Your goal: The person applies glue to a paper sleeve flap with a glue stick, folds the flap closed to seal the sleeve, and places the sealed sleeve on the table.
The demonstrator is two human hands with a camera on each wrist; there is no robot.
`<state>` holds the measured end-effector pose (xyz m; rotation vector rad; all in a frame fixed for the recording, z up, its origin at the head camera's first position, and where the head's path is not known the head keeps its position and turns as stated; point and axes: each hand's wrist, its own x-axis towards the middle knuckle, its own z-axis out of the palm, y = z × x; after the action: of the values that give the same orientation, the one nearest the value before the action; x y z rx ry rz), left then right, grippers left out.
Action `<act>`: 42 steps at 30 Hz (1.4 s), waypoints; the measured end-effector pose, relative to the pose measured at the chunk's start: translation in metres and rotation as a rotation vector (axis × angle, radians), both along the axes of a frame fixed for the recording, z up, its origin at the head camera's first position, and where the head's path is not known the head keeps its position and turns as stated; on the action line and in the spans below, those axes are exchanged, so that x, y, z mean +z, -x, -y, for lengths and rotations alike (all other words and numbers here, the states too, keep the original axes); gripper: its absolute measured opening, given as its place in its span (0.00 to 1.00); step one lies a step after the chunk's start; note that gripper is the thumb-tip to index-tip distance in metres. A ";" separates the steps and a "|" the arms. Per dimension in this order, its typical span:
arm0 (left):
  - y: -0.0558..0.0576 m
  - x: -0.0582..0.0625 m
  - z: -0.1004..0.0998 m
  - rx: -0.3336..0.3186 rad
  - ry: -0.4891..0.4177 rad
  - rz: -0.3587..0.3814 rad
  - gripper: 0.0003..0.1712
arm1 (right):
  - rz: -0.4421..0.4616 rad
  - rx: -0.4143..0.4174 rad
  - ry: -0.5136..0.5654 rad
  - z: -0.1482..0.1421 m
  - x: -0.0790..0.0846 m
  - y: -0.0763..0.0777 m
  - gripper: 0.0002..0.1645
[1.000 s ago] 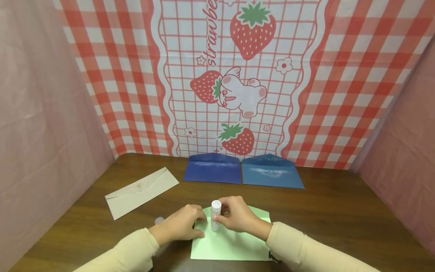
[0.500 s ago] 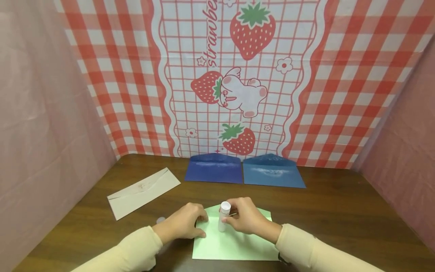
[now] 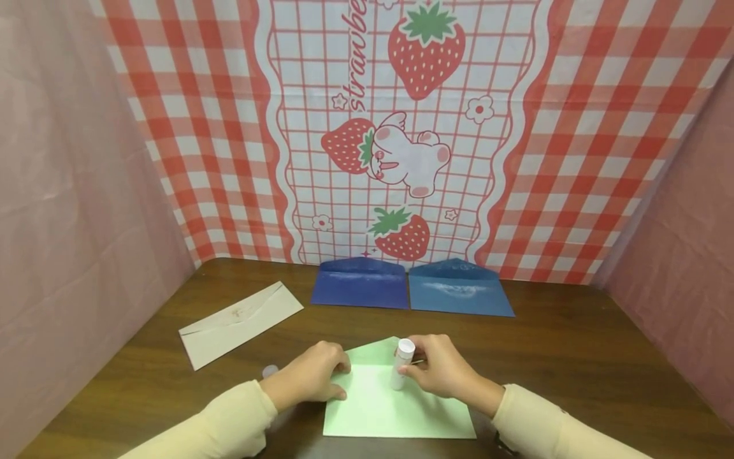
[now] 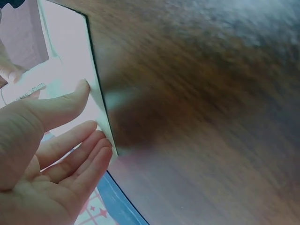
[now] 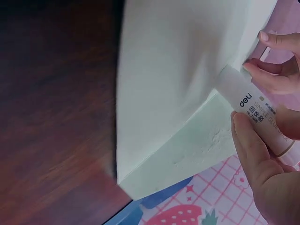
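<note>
A pale green envelope (image 3: 395, 417) lies on the table in front of me with its flap (image 5: 187, 154) folded out away from me. My right hand (image 3: 447, 366) pinches a white glue stick (image 3: 399, 370) between thumb and fingers, holding it upright near the flap's fold. Printed lettering shows on its barrel (image 5: 258, 110) in the right wrist view; its lower end meets the paper close to the crease. At the envelope's left edge rests my left hand (image 3: 309, 376), thumb and fingertips touching the paper, fingers loosely extended in the left wrist view.
Two blue envelopes, one violet-blue (image 3: 360, 290) and one teal-blue (image 3: 461, 296), lie at the back with raised flaps. A beige envelope (image 3: 241, 325) lies slanted at the left. A small greyish round piece (image 3: 269, 370) sits beside my left wrist. A strawberry-print cloth (image 3: 401, 159) hangs behind.
My right hand has slid the glue stick rightward along the envelope's fold, from near the left hand to about the middle. The left hand has stayed at the left edge.
</note>
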<state>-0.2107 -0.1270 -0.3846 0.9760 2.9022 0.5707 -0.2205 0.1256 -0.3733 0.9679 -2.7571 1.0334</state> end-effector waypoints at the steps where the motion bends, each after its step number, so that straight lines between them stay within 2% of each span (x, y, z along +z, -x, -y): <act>1: 0.000 0.001 0.000 0.002 0.002 -0.001 0.18 | 0.000 0.000 0.002 -0.002 0.000 0.000 0.09; 13: -0.001 0.002 -0.001 -0.008 0.006 -0.012 0.17 | -0.007 -0.048 -0.012 -0.018 0.001 -0.004 0.09; 31: 0.000 0.001 0.000 -0.016 -0.002 -0.025 0.17 | -0.103 -0.104 -0.075 -0.041 0.003 -0.008 0.09; 38: 0.000 0.000 0.000 -0.023 -0.013 -0.015 0.18 | -0.057 -0.102 -0.105 -0.038 0.017 -0.004 0.09; 42: 0.000 0.001 0.001 -0.019 -0.010 -0.021 0.18 | -0.002 -0.058 -0.075 -0.024 0.021 -0.002 0.09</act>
<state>-0.2105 -0.1277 -0.3833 1.0162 2.9078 0.5780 -0.2189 0.1497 -0.3520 0.8917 -2.8223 0.9272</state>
